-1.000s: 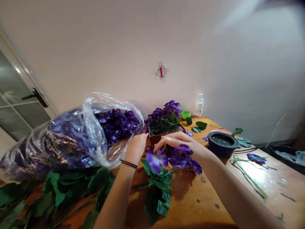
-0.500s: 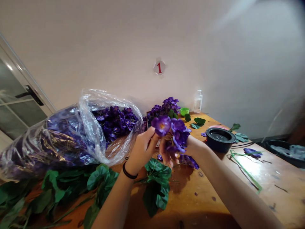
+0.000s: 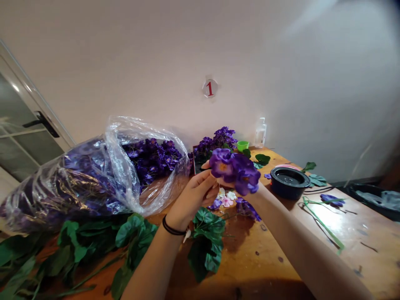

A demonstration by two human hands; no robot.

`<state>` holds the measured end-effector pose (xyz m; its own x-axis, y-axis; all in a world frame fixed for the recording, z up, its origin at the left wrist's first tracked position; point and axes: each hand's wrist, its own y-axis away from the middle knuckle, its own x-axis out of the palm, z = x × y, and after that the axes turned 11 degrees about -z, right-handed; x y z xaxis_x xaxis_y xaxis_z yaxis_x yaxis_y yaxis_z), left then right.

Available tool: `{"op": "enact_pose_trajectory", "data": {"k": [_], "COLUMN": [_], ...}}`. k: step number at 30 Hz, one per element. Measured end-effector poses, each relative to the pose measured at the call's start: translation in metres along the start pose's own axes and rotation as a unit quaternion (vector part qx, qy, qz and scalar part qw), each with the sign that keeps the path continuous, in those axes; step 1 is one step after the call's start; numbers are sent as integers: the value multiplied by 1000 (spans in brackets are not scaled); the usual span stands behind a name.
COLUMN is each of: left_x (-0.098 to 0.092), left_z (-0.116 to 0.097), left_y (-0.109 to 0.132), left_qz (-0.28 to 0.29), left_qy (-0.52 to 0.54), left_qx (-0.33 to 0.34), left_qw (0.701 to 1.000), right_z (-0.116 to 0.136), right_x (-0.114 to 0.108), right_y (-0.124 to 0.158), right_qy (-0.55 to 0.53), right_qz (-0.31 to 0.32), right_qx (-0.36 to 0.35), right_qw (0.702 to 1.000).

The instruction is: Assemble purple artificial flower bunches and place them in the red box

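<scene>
A small bunch of purple artificial flowers (image 3: pixel 223 166) with yellowish centres is held up in front of me above the table. My left hand (image 3: pixel 198 187), with a black band at the wrist, is closed, its fingertips pinched beside the leftmost bloom. My right hand (image 3: pixel 254 195) is behind the bunch and grips it from below; the blooms cover most of its fingers. On the table under my hands lie small pink and white flowers (image 3: pixel 227 200) and another purple flower piece (image 3: pixel 248 209). Green artificial leaves (image 3: pixel 208 246) lie close to my left wrist.
A clear plastic bag (image 3: pixel 84 179) full of purple flowers fills the left side. More leafy stems (image 3: pixel 78 241) lie before it. Behind my hands is a box of purple flowers (image 3: pixel 221 137). A round black pot (image 3: pixel 289 183), green cup (image 3: pixel 243 146) and clear bottle (image 3: pixel 260 133) stand to the right.
The flower bunch has shifted slightly right and turned, its blooms facing me more. My left hand has moved a little right with it. The pink and white flowers underneath have come into view.
</scene>
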<state>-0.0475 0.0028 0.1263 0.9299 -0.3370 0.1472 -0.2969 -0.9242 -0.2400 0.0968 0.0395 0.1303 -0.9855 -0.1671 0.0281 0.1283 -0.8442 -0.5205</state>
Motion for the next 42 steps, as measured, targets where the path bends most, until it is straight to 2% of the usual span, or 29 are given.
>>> {"op": "enact_pose_trajectory", "data": {"k": [2,4,8,12,16,20,23,25,26,27,28,29,31,32,34,36,39,42], "left_x": [5,11,20,21,21,28,33,32,30,25,19,11,-4,-12,-22,-28,-28,-26], "left_z": [0,-1,-3,-2,2,11,17,20,22,23,25,29,37,43,54,63,68,66], "left_y": [1,4,9,8,5,3,3,2,1,-1,-3,-6,-12,-16,-21,-24,-26,-25], "left_qz": [10,8,-10,-7,31,59,26,-39,-73,-96,-98,-78,14,66,132,165,197,217], "left_qy": [39,68,76,57,111,147,78,-71,-179,-297,-414,-518,-653,-680,-687,-676,-662,-652], "left_qx": [-11,-11,-6,-30,-91,-113,-78,-1,47,87,105,97,16,-32,-87,-102,-103,-103], "left_qw": [999,998,997,998,989,981,994,997,980,946,899,846,758,730,709,711,716,719], "right_z": [5,14,35,40,41,47,46,41,37,33,30,26,18,14,4,-8,-31,-54], "right_x": [-4,-8,-17,-22,-21,-20,-28,-42,-52,-64,-77,-91,-120,-133,-153,-167,-180,-190], "right_y": [3,8,15,14,13,15,13,7,2,-2,-7,-12,-20,-22,-27,-30,-36,-41], "right_qy": [-41,-60,-43,-54,-98,-96,-53,21,87,173,281,396,568,610,640,635,622,612], "right_qz": [-65,-101,-77,-73,-129,-96,-42,-33,-51,-88,-136,-179,-230,-226,-211,-195,-184,-171], "right_qx": [-37,-54,-39,-5,78,103,89,60,40,17,-4,-14,45,103,216,287,326,322], "right_qw": [996,992,995,996,984,985,994,997,994,981,950,901,789,752,706,690,688,702]}}
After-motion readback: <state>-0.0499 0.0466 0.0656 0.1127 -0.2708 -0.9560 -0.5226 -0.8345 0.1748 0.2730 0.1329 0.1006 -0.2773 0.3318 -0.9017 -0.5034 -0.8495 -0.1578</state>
